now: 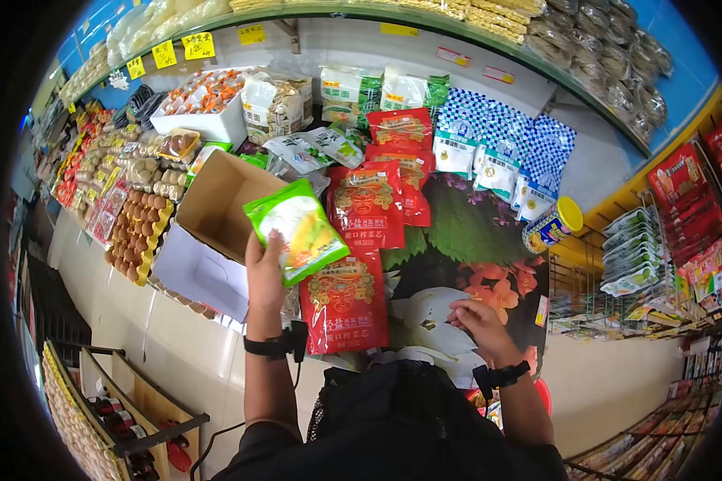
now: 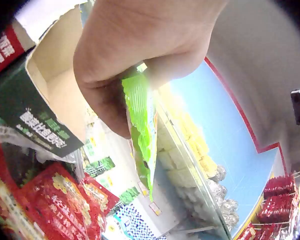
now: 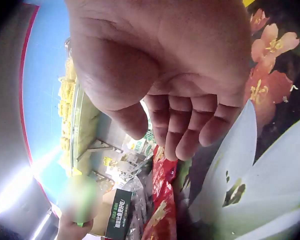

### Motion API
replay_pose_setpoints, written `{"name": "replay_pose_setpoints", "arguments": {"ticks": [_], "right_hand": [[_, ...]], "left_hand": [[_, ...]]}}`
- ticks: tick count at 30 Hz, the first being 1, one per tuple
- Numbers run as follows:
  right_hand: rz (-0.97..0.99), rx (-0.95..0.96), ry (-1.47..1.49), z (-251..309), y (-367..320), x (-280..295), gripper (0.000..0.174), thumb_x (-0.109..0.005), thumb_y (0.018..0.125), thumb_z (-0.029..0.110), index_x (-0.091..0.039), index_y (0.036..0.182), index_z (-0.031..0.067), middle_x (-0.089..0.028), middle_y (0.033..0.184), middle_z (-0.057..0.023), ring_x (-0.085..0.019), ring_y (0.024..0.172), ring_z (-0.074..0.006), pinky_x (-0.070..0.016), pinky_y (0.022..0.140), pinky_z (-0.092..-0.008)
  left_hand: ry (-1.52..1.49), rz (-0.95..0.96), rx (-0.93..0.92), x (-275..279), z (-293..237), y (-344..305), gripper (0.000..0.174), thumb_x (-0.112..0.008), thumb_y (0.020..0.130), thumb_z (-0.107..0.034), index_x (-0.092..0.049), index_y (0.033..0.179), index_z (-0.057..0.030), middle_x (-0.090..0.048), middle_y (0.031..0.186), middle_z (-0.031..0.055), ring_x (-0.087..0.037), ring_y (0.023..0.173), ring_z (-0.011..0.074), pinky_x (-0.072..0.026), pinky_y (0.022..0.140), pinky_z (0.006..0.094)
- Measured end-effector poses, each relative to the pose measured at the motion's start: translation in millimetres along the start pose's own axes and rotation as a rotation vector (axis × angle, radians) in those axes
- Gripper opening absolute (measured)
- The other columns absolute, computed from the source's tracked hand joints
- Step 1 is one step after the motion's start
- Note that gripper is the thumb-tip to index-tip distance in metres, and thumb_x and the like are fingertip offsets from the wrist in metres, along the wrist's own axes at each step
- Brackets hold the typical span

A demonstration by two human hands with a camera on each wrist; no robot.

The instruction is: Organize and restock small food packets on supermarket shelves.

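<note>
My left hand [image 1: 268,276] pinches a bright green and white food packet [image 1: 306,227] between thumb and fingers at its left edge. Held up, the packet overlaps the corner of an open cardboard box [image 1: 217,188] in the head view. The left wrist view shows the packet [image 2: 141,120] edge-on below the thumb and fingers. Red packets [image 1: 343,309] with gold print lie just right of the left hand. Over the flower-printed table cover [image 1: 425,309], my right hand [image 1: 489,327] holds nothing. Its fingers [image 3: 177,120] hang loosely bent in the right wrist view.
Blue-checked bags [image 1: 547,160] and a yellow-lidded tub [image 1: 553,224] stand at the right of the table. Eggs in yellow trays [image 1: 140,232] are at the left. A shelf edge [image 1: 425,24] runs across the back above. A rack of packets [image 1: 634,248] stands beyond the right edge.
</note>
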State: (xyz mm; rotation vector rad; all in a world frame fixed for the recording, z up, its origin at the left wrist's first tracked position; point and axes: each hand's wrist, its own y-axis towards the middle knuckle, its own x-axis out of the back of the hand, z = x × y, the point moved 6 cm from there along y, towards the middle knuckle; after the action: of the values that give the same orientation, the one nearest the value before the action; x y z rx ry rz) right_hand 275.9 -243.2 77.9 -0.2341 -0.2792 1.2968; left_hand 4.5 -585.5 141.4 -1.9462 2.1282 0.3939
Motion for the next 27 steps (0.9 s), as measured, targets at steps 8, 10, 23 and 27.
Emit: {"name": "replay_pose_setpoints", "arguments": {"ticks": [8,10,23,27], "right_hand": [[-0.033,-0.038,-0.074,-17,-15,11,0.03,-0.058,0.104,0.025,-0.064,0.123,0.0022,-0.071,0.103,-0.0062,-0.067,0.095,-0.0138,-0.0528,0.083,-0.0289],[-0.046,-0.02,-0.086,-16,-19,14,0.03,-0.058,0.104,0.024,-0.064,0.123,0.0025,-0.071,0.103,-0.0058,-0.067,0.094,-0.0134,-0.0527,0.082,-0.0285],[-0.224,0.009,-0.033,-82,-52,49,0.028,-0.063,0.1,0.016,-0.063,0.123,-0.0007,-0.069,0.098,-0.0043,-0.065,0.091,-0.0134,-0.052,0.078,-0.0269],[-0.463,0.085,-0.283,-73,-55,65,0.028,-0.068,0.096,0.014,-0.064,0.119,-0.0017,-0.067,0.095,-0.0056,-0.065,0.085,-0.0137,-0.0518,0.077,-0.0272]], "left_hand": [[0.316,0.231,0.03,-24,25,-11,0.027,-0.056,0.103,-0.012,-0.056,0.125,0.0037,-0.068,0.11,0.0078,-0.061,0.097,0.0133,-0.0494,0.087,0.0324],[0.522,0.257,-0.06,-37,24,-13,0.025,-0.057,0.101,-0.01,-0.057,0.123,0.0026,-0.068,0.105,0.0111,-0.062,0.093,0.0175,-0.0495,0.085,0.0345],[1.189,0.374,-0.334,-35,49,-36,0.056,-0.062,0.088,-0.002,-0.043,0.142,0.0009,-0.058,0.127,0.0309,-0.057,0.114,0.0497,-0.0477,0.097,0.0527],[1.211,0.447,-0.518,-53,40,-49,0.052,-0.064,0.085,-0.001,-0.05,0.135,0.0002,-0.057,0.131,0.0262,-0.054,0.12,0.0466,-0.0438,0.104,0.0513]]}}
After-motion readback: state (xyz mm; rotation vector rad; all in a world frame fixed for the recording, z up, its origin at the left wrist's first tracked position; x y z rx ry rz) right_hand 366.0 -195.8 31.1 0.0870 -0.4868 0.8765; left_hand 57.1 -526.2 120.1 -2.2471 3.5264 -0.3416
